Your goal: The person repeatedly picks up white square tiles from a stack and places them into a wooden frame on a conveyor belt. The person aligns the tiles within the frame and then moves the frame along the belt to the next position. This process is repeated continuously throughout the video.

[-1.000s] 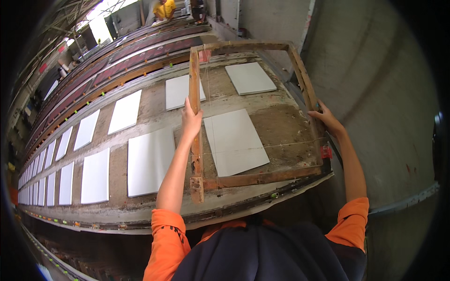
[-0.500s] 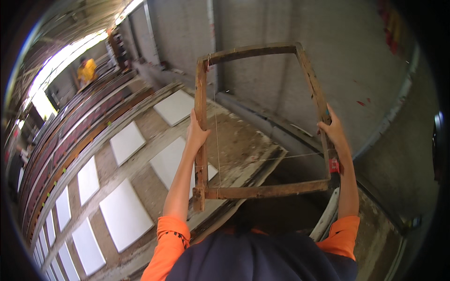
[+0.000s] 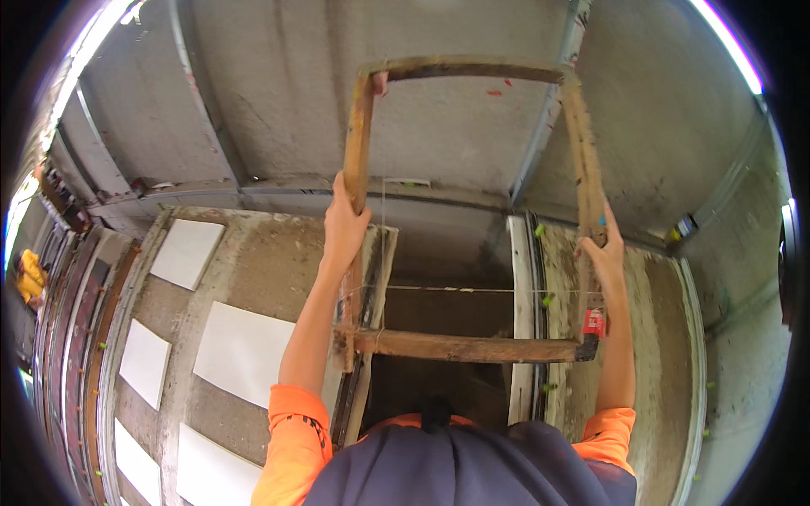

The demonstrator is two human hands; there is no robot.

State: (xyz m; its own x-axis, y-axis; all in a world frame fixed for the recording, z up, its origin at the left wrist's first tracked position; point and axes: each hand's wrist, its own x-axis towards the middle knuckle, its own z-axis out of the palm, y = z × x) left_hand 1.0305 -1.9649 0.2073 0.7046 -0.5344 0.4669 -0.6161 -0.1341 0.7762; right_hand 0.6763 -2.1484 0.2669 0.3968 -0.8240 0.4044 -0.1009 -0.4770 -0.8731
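rusty square frame (image 3: 472, 202), thin strings crossed

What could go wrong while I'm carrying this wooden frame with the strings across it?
The wooden frame hangs over a dark gap between two work surfaces, held only by the left hand and right hand on its side rails; a slip might drop it in. The thin strings could snag on the metal-edged slab. The white tiles nearby might get knocked.
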